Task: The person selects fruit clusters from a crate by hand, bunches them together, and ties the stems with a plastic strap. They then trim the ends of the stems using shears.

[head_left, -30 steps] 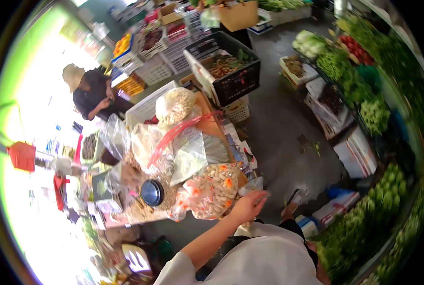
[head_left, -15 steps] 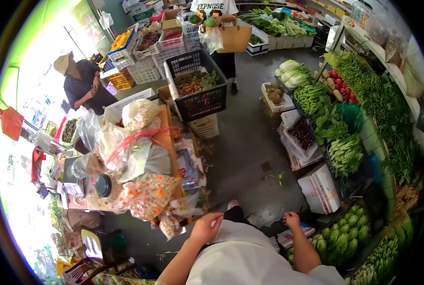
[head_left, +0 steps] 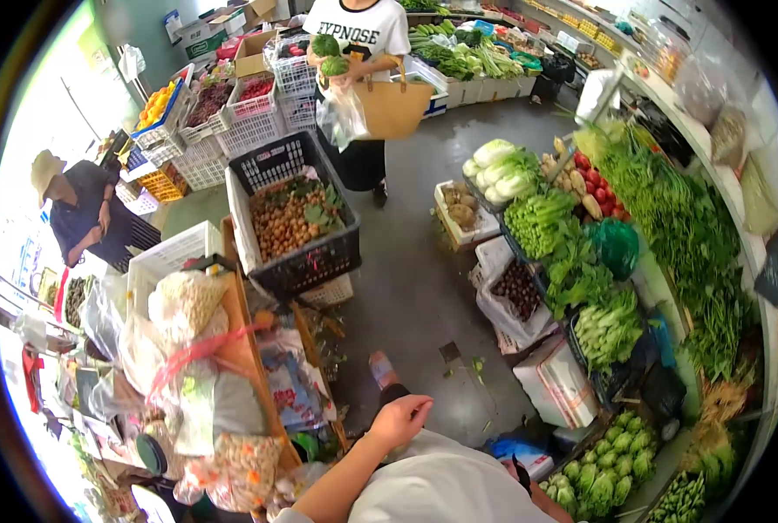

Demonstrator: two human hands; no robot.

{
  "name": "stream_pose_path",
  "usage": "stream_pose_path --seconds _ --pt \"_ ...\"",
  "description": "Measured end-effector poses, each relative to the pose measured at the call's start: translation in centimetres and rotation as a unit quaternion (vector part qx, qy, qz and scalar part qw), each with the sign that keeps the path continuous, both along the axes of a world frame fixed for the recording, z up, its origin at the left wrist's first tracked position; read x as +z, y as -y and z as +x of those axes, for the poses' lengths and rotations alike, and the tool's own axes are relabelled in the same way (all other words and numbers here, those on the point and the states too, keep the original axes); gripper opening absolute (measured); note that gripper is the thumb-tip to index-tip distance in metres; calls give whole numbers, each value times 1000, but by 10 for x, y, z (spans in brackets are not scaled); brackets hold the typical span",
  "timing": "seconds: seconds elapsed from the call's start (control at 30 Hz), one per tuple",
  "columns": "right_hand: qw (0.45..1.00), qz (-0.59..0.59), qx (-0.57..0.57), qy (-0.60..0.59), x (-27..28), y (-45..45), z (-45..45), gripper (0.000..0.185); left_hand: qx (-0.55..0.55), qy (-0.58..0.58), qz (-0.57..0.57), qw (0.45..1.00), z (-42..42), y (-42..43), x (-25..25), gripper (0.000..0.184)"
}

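My left hand (head_left: 402, 420) hangs in front of my light shirt (head_left: 446, 484), its fingers curled closed, and I see nothing in it. To its left is the stall table with bags of pale nuts or beans (head_left: 236, 471) and a dark-lidded jar (head_left: 152, 453). On the right, only part of my right forearm (head_left: 548, 504) shows at my side. My right hand's fingers are hidden, beside a small dark object (head_left: 520, 475) that I cannot make out. Round green vegetables (head_left: 611, 462) lie just right of that arm.
A black crate of small brown fruit (head_left: 297, 218) stands ahead on the left. A person holding green vegetables and a tan bag (head_left: 393, 109) is behind it. Another person in a hat (head_left: 84, 209) is at left. Vegetable crates and a white box (head_left: 556, 379) line the right.
I have moved forward, so the stall and black crate shift left and nearer. My right hand has dropped back out of sight, and my left has swung forward. The person with the bag appears closer.
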State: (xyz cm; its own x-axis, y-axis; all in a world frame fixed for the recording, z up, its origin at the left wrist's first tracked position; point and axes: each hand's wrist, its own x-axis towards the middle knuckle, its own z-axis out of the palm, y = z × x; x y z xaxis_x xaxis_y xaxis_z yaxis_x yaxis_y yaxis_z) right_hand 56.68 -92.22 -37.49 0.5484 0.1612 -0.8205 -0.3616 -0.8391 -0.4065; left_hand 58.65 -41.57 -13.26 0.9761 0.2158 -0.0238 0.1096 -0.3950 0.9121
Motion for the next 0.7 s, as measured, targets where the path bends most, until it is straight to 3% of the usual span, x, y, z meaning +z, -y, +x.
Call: stream_pose_path --seconds 0.17,0.23,0.3,0.37,0.4,0.43,0.6,0.7 --pt "997 -72 11 27 30 -31 100 35 13 15 -51 999 97 -61 44 18" --pt "989 -31 -50 134 1 -61 156 34 51 45 -61 996 125 -95 47 17" --pt "987 -125 30 100 59 -160 232 39 78 28 -39 996 143 -135 55 18" --pt "967 18 40 250 62 -223 285 32 128 -9 -48 991 154 -168 61 19" --pt "963 67 74 252 69 -261 317 32 162 -25 -104 981 156 -180 61 19" --pt "963 69 90 244 143 -324 337 38 187 -20 -100 977 158 -192 58 19" --pt "941 272 123 157 212 -503 435 27 322 -40 -62 944 153 -233 40 17" --pt "892 353 212 185 259 -611 477 24 411 -80 -74 905 148 -241 32 20"
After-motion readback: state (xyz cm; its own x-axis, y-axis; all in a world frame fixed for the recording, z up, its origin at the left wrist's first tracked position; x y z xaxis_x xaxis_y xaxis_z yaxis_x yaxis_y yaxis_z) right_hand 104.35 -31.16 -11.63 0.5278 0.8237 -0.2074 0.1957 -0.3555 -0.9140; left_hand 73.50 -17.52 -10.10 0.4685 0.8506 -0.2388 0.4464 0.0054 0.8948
